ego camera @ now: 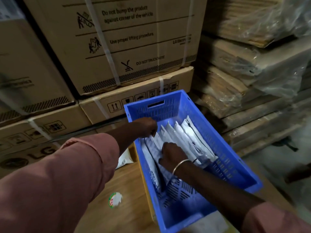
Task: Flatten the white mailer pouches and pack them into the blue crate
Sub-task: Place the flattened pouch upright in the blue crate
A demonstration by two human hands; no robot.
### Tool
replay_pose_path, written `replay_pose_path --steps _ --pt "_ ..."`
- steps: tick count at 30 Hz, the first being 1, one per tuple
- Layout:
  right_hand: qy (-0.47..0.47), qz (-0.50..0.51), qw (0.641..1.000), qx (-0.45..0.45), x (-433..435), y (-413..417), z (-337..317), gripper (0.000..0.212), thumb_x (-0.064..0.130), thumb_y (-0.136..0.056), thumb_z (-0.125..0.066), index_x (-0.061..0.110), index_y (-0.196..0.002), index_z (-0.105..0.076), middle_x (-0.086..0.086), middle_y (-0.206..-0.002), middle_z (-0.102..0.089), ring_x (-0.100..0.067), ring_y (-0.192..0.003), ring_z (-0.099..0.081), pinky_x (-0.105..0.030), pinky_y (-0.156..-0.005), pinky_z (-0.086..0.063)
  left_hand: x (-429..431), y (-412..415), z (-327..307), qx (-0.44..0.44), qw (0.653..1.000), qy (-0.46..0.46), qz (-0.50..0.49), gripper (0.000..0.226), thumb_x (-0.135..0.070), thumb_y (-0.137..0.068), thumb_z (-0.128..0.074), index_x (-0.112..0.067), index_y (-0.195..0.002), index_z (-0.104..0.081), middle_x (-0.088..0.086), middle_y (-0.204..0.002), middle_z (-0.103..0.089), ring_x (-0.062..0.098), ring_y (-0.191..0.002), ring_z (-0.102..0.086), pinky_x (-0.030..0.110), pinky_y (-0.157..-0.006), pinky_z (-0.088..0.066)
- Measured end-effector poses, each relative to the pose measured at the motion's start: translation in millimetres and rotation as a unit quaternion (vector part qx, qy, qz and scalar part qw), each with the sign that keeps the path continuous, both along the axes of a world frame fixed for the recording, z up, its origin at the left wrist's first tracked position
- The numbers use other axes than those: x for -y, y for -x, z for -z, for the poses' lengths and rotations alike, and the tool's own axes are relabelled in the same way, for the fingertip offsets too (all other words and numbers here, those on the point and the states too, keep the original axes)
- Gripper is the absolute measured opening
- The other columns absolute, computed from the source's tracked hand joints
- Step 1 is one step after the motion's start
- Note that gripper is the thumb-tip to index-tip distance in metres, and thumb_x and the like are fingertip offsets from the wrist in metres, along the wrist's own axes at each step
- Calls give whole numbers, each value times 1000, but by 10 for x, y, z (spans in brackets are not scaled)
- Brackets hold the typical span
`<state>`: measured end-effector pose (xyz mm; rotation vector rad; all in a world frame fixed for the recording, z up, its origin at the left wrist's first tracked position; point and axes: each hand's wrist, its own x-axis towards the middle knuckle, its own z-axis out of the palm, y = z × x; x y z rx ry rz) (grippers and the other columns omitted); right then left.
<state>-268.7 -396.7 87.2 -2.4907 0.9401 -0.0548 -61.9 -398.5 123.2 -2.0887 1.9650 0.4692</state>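
Crate: blue crate (218, 130), slotted walls, handle cut-out in far end; sits on wooden surface (127, 187), long axis running away from the camera, far end near stacked boxes.
Pouches: white mailer pouches (188, 140) stand on edge in a row inside the crate, leaning twd the right wall, packed in far half; near half of crate floor bare.
Loose pouch: one more white pouch (124, 159) lies outside, on the surface just left of the crate, partly hidden by left forearm.
Left hand: left hand (146, 126) reaches over left rim into crate; fingers curled together, pinching top corner of the leftmost pouch (155, 140).
Right hand: right hand (173, 153) inside crate, palm down on the pouches at near end of the row; fingers bent, pressed into the stack; can't tell if they clamp any one pouch. Metal bangle (180, 166) on wrist.
Sleeves: pink, both arms; left sleeve (58, 179) fills lower left.
Surface litter: small round green-and-red sticker or lid (115, 199) left of crate, near front.
Behind: big cardboard boxes (117, 47) w/ handling marks, white straps, stacked.
Right side: flat cardboard bundles (252, 81) in clear plastic wrap, stacked beside crate.
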Motion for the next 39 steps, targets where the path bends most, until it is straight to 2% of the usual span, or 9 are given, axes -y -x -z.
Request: replay_pose_path --steps 6,10,14,18,20,22,26,31,39 --pt "78 -21 997 -21 -168 -21 156 17 13 -90 -55 5 -104 -58 -16 -105 -65 -38 -98 -65 -41 -80 -51 81 91 163 80 995 -58 11 29 -6 -81 -72 -21 -105 -79 4 -114 -73 27 -104 -68 31 -79 -51" --pt "84 -9 996 -2 -200 -70 218 41 14 -32 -88 13 -59 -57 -6 -51 -55 -25 -37 -58 -25 -33 -41 165 165 225 104 989 -98 -25 26 -11 -81 -77 -18 -106 -79 9 -115 -72 30 -103 -70 33 -81 -54" --pt "91 -21 996 -6 -210 -96 280 46 12 -21 -89 17 -51 -54 -2 -43 -49 -18 -30 -52 -20 -29 -35 178 176 251 118 988 -98 -24 21 -10 -80 -79 -15 -101 -79 11 -112 -72 31 -101 -70 40 -87 -59" --pt "134 -13 991 -15 -243 -116 270 40 13 -32 -90 15 -58 -60 -4 -52 -57 -18 -41 -60 -21 -37 -41 164 134 277 130 985 -109 -4 28 -8 -77 -79 -19 -102 -79 8 -115 -72 30 -103 -70 40 -84 -59" --pt "109 -38 993 -32 -211 -113 204 21 11 -73 -75 7 -91 -64 -12 -89 -68 -28 -81 -71 -31 -68 -54 158 95 281 109 987 -116 -4 30 -8 -78 -78 -22 -104 -79 3 -113 -73 27 -103 -70 39 -83 -59" --pt "54 -66 993 -81 -126 -113 217 23 17 -94 -53 8 -115 -57 -13 -116 -63 -34 -109 -64 -39 -89 -50 138 48 218 56 993 -106 -21 32 -8 -81 -72 -23 -108 -77 -1 -114 -73 23 -106 -69 34 -81 -57" --pt "23 -15 997 -76 45 -174 95 46 54 -95 -52 10 -104 -64 -15 -108 -70 -35 -106 -66 -39 -86 -52 -49 -178 -111 -7 991 101 -84 35 -27 -85 -63 -30 -119 -70 -3 -128 -66 21 -118 -62 34 -91 -51" --pt "73 28 995 63 275 -522 -261 35 39 -99 -46 11 -90 -64 -19 -97 -67 -38 -97 -65 -41 -83 -52 -664 -636 -488 63 903 389 -169 27 -21 -88 -58 -18 -112 -71 6 -127 -60 28 -115 -56 38 -87 -51" --pt "173 -107 958 201 -607 -1974 -926 21 25 -97 -50 13 -94 -67 -13 -108 -62 -32 -107 -59 -40 -91 -49 -2309 -1392 -322 149 845 396 -328 28 -19 -86 -56 -20 -110 -69 6 -119 -62 28 -109 -58 42 -81 -53"
